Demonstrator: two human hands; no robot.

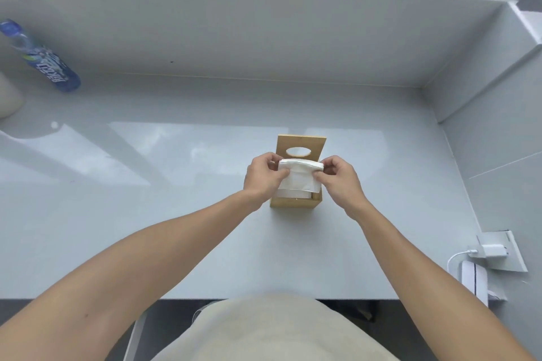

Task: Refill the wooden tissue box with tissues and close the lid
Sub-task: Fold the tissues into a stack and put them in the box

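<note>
A wooden tissue box (293, 203) stands on the grey counter, a little right of centre. Its lid (302, 142), with an oval slot, is swung up and back behind the opening. A white stack of tissues (299, 182) sits partly in the open box, its upper part sticking out above the rim. My left hand (262, 177) pinches the stack's left end and my right hand (337, 177) pinches its right end. The lower part of the stack is hidden inside the box.
A blue plastic bottle (44, 58) stands at the far left near the back wall. A white charger and cable (489, 250) are plugged into a socket on the right wall, with a white device (473, 278) below it. The counter's front edge runs near my body.
</note>
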